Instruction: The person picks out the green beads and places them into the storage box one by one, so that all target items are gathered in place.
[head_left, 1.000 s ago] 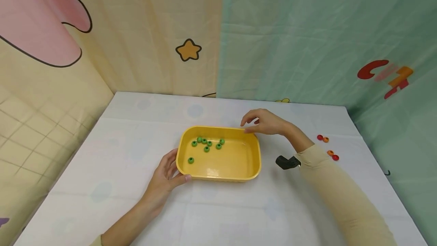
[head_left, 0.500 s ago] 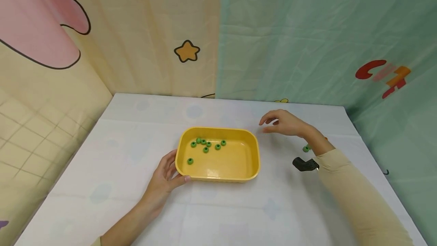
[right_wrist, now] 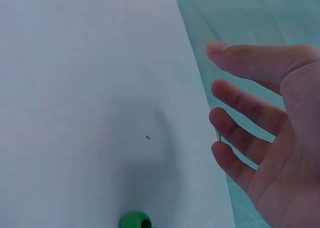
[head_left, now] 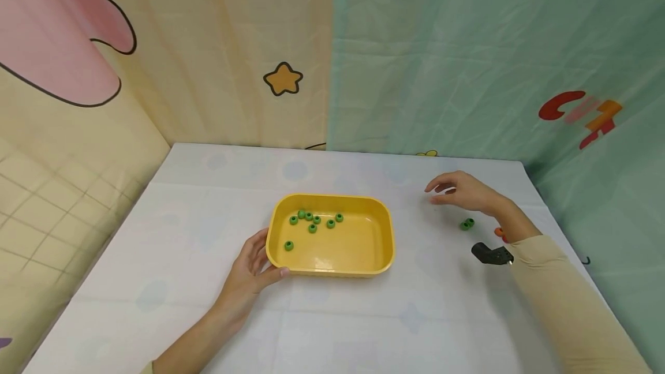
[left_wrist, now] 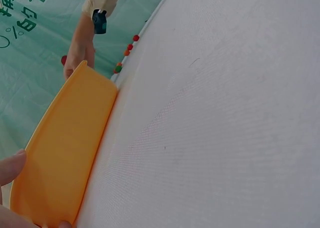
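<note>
My left hand (head_left: 248, 264) holds the near left corner of a yellow tray (head_left: 358, 270), its thumb on the front rim and its fingers along the left side. Inside the tray lie several green beads (head_left: 312, 228), mostly toward the left and back. To the right, my right hand (head_left: 464, 192) hovers over the table with nothing in it, fingers loosely bent and spread from the thumb. Two green beads (head_left: 465, 225) sit just below and right of it in the head view. In the right wrist view one green bead (right_wrist: 134, 220) shows at the bottom edge.
Orange and red beads (head_left: 500, 231) lie beyond the green pair, partly hidden by my right forearm. A black wrist camera mount (head_left: 490, 254) juts from that wrist. White cloth covers the table (head_left: 363, 322); printed curtains (head_left: 441, 56) stand behind and on both sides.
My right hand has moved right, away from the tray's back right rim, uncovering two green beads on the table. The left hand keeps its hold on the tray.
</note>
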`<action>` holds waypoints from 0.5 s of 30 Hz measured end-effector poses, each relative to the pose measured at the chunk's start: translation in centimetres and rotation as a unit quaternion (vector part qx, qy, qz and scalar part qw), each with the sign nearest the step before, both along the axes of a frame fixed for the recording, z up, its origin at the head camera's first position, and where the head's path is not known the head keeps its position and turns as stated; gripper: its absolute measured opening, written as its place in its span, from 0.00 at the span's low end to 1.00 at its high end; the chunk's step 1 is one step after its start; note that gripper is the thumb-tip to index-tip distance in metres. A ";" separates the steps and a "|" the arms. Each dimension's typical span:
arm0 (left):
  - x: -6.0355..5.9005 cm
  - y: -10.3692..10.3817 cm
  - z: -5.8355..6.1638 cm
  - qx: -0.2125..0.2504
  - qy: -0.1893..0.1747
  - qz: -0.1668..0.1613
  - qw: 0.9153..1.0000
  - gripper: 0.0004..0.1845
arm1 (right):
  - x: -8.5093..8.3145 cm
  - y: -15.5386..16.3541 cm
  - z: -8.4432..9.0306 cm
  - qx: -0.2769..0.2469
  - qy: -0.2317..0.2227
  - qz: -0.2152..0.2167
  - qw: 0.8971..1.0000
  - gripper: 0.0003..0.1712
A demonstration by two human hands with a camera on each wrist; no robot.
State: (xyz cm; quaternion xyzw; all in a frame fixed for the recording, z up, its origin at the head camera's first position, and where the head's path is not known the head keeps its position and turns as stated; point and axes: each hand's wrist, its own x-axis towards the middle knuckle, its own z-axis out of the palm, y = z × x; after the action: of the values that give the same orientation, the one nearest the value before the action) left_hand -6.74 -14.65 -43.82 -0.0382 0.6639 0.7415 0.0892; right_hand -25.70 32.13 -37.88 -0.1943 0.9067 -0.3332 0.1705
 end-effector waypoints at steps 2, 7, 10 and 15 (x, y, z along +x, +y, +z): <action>0.0 0.0 0.0 0.002 0.000 0.000 1.000 0.48 | 0.1 0.8 -0.2 0.002 -0.006 -0.012 1.000 0.20; -0.1 0.0 -0.1 0.005 -0.006 0.000 1.000 0.48 | 0.4 3.0 -0.7 0.017 -0.010 -0.045 0.999 0.21; -0.1 0.0 -0.1 0.005 -0.006 0.001 1.000 0.48 | 0.5 4.1 -1.1 0.036 -0.002 -0.060 0.998 0.21; 0.0 0.0 -0.2 0.005 0.000 0.003 1.000 0.48 | 0.7 5.7 -1.7 0.046 0.012 -0.067 0.997 0.20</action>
State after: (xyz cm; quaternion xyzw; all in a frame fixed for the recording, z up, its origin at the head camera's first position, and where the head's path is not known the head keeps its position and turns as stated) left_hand -6.72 -14.67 -44.06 -0.0395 0.6599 0.7452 0.0868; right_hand -25.01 37.80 -39.60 -0.1285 0.9340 -0.2998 0.1458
